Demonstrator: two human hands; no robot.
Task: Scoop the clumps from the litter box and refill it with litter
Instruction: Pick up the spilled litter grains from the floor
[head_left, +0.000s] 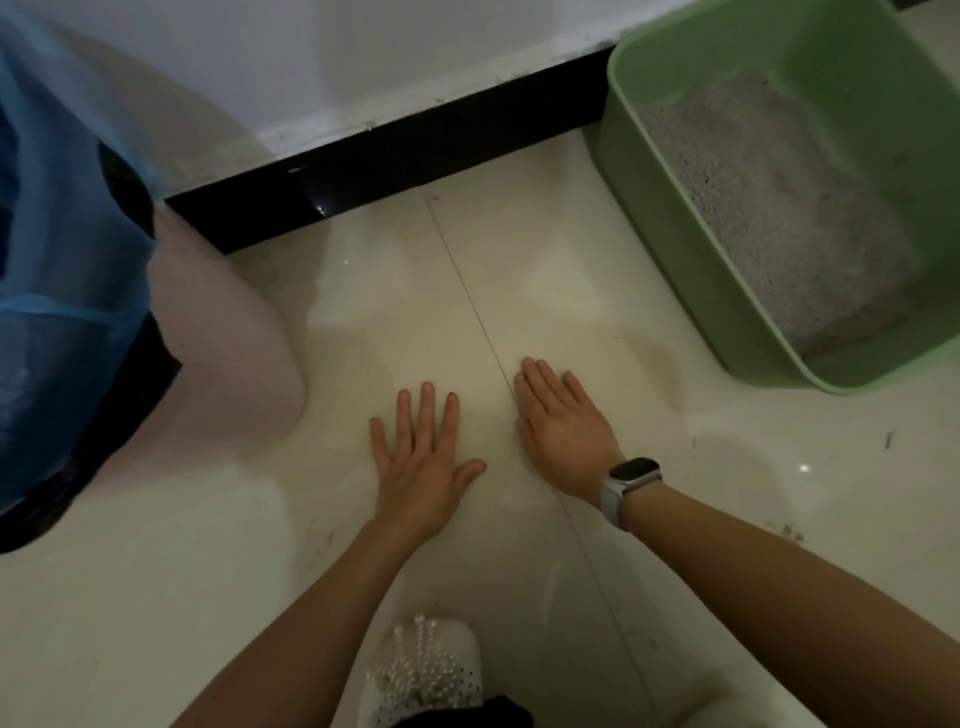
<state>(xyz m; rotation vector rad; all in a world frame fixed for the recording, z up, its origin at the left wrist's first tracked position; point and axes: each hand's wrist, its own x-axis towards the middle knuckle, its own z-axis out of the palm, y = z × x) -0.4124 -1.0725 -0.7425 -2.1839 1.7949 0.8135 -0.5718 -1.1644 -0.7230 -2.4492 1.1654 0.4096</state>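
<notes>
Between bin (72, 270) and litter box (675, 218), left hand (423, 457) and right hand (563, 431) lie flat, released, on bare floor (519, 260).

Both hands lie flat on the pale floor (363, 312), left hand (423, 460) beside right hand (563, 428). The green litter box (670, 228) holds grey litter (769, 208), near the wall.

Glossy tile floor (519, 291); matt plastic litter box (675, 228) (grainy litter (769, 208)).
</notes>
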